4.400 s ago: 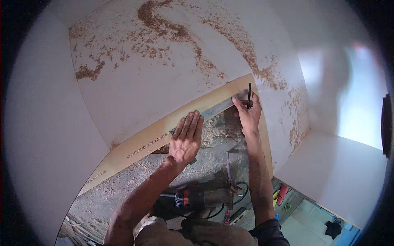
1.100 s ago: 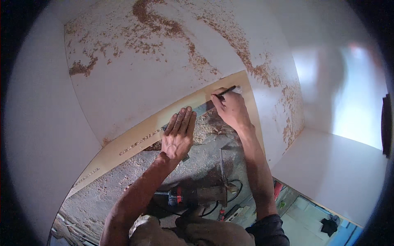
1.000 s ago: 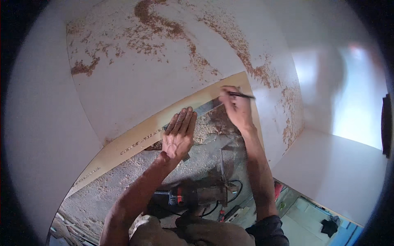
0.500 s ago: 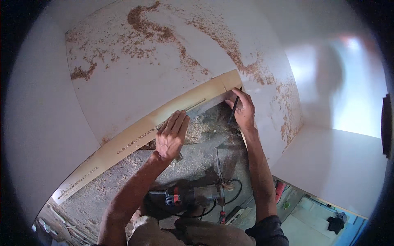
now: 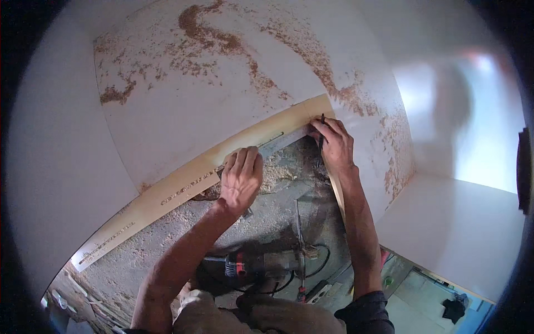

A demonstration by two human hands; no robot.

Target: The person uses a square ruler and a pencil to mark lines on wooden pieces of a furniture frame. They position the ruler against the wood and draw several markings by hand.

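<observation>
My left hand (image 5: 241, 181) is closed, its fingers curled over the edge of a metal square (image 5: 285, 142) laid along a long yellowish board (image 5: 192, 161). Part of the square is covered by this hand, and a short piece of it shows below the wrist. Near the board's right end, my right hand (image 5: 337, 146) pinches a dark pencil (image 5: 321, 132) held nearly upright. Its fingertips are by the far end of the square. Whether the pencil's tip touches the board I cannot tell.
A white panel (image 5: 183, 122) strewn with brown sawdust lies beyond the board. Below, a power tool (image 5: 250, 265) with a cord rests on the dusty floor (image 5: 161, 245), near my legs. White panels stand at left and right. A dark cloth (image 5: 454, 309) lies at lower right.
My left hand has shifted slightly right, and its fingers went from stretched out to curled. The pencil in my right hand is more upright. The whole view has moved a little.
</observation>
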